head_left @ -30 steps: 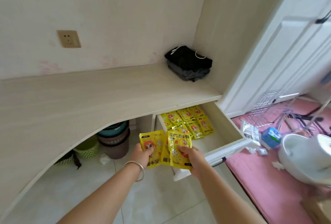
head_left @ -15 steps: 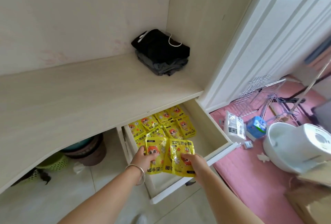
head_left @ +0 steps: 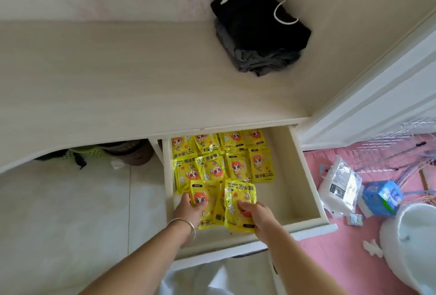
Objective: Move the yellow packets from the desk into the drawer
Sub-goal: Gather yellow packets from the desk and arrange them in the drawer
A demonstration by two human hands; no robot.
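Note:
The white drawer (head_left: 304, 172) is pulled out under the pale wooden desk (head_left: 118, 87). Several yellow packets (head_left: 221, 160) with a cartoon face lie in rows at its back and left. My left hand (head_left: 188, 209), with a silver bangle on the wrist, grips a yellow packet (head_left: 200, 195) inside the drawer near its front left. My right hand (head_left: 257, 214) grips another yellow packet (head_left: 240, 200) just beside it. A third packet shows between the two, partly hidden. No yellow packets show on the desk top.
A folded black and grey cloth pile (head_left: 257, 27) with a white cord sits on the desk's far right corner. A white door (head_left: 377, 91) stands to the right. On the pink mat (head_left: 342, 247) lie a white bag (head_left: 339, 183), a blue pack (head_left: 382, 195) and a white tub (head_left: 415, 242). Baskets (head_left: 94, 153) sit under the desk.
Both hands have carried the packets from in front of the drawer down into it, near its front left. My view has tilted down and closer over the drawer.

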